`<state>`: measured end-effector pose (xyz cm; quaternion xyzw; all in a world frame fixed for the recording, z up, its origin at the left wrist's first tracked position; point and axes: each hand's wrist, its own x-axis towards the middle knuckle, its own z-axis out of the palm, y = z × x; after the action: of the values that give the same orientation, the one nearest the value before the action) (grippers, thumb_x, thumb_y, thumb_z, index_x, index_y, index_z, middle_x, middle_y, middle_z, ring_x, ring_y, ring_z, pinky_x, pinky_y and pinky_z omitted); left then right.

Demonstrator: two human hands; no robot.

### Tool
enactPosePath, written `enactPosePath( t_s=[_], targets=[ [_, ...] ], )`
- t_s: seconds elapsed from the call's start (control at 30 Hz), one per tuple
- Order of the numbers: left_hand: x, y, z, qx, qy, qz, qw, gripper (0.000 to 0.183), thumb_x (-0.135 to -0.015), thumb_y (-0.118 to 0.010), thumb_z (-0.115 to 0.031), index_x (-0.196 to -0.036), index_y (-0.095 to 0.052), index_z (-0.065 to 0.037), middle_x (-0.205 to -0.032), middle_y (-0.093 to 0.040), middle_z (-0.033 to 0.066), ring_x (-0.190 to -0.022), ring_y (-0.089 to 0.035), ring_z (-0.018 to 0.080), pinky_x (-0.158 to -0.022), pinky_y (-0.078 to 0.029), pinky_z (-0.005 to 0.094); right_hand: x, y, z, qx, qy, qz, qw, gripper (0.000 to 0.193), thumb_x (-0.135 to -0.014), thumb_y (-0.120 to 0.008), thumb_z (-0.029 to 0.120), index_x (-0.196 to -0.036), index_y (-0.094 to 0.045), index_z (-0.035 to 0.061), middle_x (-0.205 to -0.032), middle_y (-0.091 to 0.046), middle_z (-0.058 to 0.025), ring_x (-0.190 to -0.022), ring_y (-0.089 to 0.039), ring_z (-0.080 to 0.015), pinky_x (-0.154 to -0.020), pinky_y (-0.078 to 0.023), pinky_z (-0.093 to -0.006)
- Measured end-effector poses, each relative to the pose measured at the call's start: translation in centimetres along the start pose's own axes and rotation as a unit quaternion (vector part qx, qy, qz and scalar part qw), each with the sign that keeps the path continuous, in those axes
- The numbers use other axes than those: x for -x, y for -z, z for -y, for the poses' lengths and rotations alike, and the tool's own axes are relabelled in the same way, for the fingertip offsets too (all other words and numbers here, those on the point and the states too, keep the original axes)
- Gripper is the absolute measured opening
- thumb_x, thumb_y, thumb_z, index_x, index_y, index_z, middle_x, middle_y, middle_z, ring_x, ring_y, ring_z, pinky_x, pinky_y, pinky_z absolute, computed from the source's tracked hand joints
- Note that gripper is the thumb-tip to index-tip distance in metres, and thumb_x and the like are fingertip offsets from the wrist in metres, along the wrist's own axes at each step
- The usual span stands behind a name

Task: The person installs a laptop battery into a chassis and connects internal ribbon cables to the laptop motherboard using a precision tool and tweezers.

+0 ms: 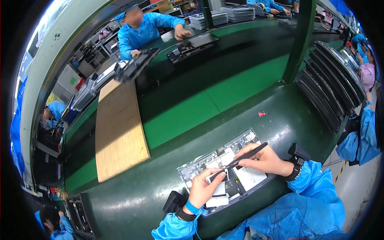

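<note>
An opened laptop base (pixel 244 139) lies at a slant on the dark green bench in front of me, its circuit board and inner parts bare. My right hand (pixel 262 160) grips slim black tweezers (pixel 253 152) like a pen, with the tips over the middle of the base. Over the near left part of the base, my left hand (pixel 203 188) pinches a small black piece (pixel 216 175) between thumb and fingers, close to the tweezer tips. White sheets (pixel 218 201) lie beneath that hand. A pale panel (pixel 251 178) sits in the base under my right hand.
A wooden board (pixel 120 132) lies at the left. Dark laptop parts stand in a tall stack (pixel 328 84) at the right, beside a green post (pixel 300 44). Across the bench, a co-worker in blue (pixel 146 30) holds a dark laptop part (pixel 138 64). A small red item (pixel 262 114) lies beyond my laptop.
</note>
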<state>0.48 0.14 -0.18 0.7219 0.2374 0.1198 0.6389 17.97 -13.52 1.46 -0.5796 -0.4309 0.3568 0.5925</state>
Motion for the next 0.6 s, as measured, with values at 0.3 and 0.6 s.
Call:
enactPosePath(
  t_s=[0.3,0.6],
  targets=[
    [0.07,0.37,0.08,-0.037,0.015,0.003,0.999,0.015,-0.081,-0.063,-0.013,-0.091,-0.064,-0.002,-0.081,-0.066,0.0075,-0.076,-0.061,0.0128,-0.069,-0.046,0.0250,-0.41,-0.90,-0.02,-0.025,-0.036,0.032,0.999,0.018,-0.081,-0.064,0.008,-0.097,-0.061,-0.0002,-0.089,-0.063,-0.0064,-0.083,-0.060,-0.0105,-0.073,-0.050,-0.0238],
    [0.17,0.14,-0.49,-0.082,-0.001,-0.004,0.997,0.010,-0.081,-0.061,-0.008,-0.087,-0.064,-0.001,-0.077,-0.063,0.0032,-0.074,-0.055,0.0077,-0.069,-0.044,0.0230,0.08,-0.62,0.59,0.122,0.061,0.030,0.990,0.015,-0.081,-0.064,0.007,-0.093,-0.061,-0.0015,-0.085,-0.064,-0.0076,-0.077,-0.063,-0.0141,-0.068,-0.051,-0.0246]
  ],
)
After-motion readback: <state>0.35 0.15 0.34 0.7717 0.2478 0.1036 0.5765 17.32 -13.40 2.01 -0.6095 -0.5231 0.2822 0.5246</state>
